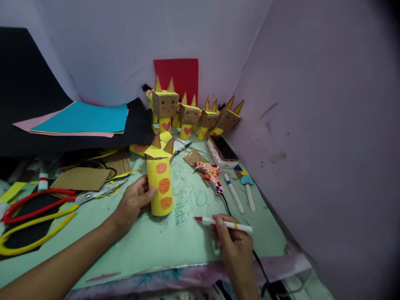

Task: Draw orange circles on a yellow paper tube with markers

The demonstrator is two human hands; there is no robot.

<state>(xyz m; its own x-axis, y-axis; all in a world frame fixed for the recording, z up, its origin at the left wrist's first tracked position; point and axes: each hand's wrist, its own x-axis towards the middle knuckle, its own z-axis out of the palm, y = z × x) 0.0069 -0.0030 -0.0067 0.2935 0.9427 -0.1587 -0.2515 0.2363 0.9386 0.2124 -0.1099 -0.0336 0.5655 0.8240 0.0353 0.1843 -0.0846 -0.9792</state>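
My left hand [136,200] is closed around a yellow paper animal figure [155,183], a tube with two pointed ears and a column of orange spots. The figure is upright, its lower end close to the tabletop; I cannot tell whether it touches. In my right hand [234,237] is a white marker pen [229,224], uncapped, with a red tip pointing left. The tip is apart from the figure, a short way to its right. Behind stand several similar yellow figures, among them a larger one [166,105] with a brown cardboard face and a heart.
Large red-and-yellow-handled scissors [67,206] lie at left near cardboard pieces [83,179]. Blue paper [84,118] sits on black sheets. On the right are a patterned glue gun [212,175] with a cord, a phone [222,148] and another marker [233,193]. Walls stand behind and right.
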